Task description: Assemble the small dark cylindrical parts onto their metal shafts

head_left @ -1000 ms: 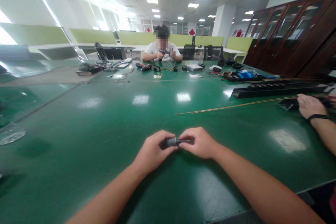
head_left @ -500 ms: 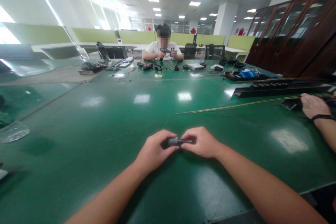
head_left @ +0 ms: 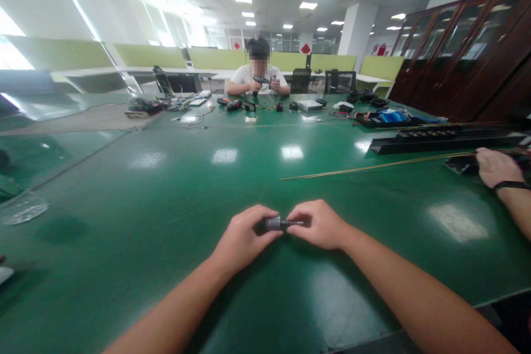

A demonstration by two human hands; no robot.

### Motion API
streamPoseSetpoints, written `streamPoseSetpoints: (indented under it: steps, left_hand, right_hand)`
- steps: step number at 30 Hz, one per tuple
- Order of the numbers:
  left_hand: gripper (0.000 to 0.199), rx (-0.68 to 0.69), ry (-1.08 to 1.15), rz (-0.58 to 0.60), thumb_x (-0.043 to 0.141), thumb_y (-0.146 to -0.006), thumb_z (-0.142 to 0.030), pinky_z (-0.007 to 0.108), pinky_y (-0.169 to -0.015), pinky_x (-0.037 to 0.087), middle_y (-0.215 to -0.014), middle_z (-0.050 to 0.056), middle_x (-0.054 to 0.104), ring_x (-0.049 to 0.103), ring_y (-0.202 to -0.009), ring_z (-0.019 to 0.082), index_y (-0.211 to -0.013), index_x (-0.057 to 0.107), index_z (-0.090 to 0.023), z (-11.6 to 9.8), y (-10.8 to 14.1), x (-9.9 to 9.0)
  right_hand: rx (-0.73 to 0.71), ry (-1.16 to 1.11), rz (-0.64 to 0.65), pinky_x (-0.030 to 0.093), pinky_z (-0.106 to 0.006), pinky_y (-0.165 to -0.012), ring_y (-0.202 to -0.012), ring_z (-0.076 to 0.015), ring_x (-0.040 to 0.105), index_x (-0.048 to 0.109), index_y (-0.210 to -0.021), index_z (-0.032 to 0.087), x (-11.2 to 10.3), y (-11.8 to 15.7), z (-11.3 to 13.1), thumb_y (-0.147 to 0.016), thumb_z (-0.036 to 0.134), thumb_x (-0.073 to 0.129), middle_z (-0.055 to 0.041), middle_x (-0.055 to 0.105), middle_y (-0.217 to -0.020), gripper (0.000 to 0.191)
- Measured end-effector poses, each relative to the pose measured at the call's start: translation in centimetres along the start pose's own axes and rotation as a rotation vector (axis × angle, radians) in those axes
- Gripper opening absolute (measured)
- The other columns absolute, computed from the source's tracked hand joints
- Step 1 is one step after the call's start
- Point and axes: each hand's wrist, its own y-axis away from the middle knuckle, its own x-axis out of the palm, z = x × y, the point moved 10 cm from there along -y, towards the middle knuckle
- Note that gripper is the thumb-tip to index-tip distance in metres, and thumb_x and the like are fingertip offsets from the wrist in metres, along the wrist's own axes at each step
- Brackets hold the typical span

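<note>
Between my two hands is a small grey cylindrical part (head_left: pixel 274 224) with a thin, dark, ribbed shaft pointing right. It lies sideways just above the green table, and its exact kind cannot be made out. My left hand (head_left: pixel 248 235) is closed around the grey cylinder, thumb below and fingers above. The thumb and fingers of my right hand (head_left: pixel 319 225) pinch the shaft (head_left: pixel 293 223) near where it meets the cylinder. Its tip shows inside the curl of that hand. The far end of the cylinder is hidden by my left fingers.
Long thin brass-coloured rods (head_left: pixel 357 168) cross the green table (head_left: pixel 186 177) ahead. At right lie black metal channels (head_left: pixel 415 144) and another person's hand (head_left: pixel 498 168). A person (head_left: pixel 257 74) opposite holds a power drill. Tools and electronic parts line the far side; clear plastic (head_left: pixel 27 209) lies left.
Almost nothing differs. Both hands keep their hold on the part in the same spot, and the view has shifted very slightly.
</note>
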Motion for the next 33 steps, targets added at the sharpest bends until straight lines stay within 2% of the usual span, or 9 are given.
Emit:
streamPoseSetpoints:
  steps: [16,33]
  left_hand:
    - [0.024,-0.01,-0.023,-0.057,0.076,-0.078,-0.024,0.026,-0.081,0.049,-0.097,-0.002,0.069,0.064,-0.088,0.014,-0.101,0.067,-0.026,0.3,-0.1,-0.9]
    - [0.024,-0.001,-0.039,-0.07,0.076,-0.079,-0.028,0.029,-0.082,0.051,-0.097,0.0,0.069,0.064,-0.089,0.016,-0.101,0.067,-0.025,0.6,-0.1,-1.2]
  right_hand:
    - [0.015,0.007,-0.039,0.046,-0.024,-0.064,-0.067,-0.0142,0.063,0.074,-0.085,0.018,-1.0,0.1,-0.4,-0.079,0.023,0.07,-0.0021,0.072,-0.076,0.009]
    - [0.057,0.014,-0.061,0.046,-0.024,-0.062,-0.065,-0.0135,0.063,0.074,-0.084,0.018,-1.3,0.1,-1.2,-0.078,0.029,0.073,-0.0017,0.072,-0.074,0.013]
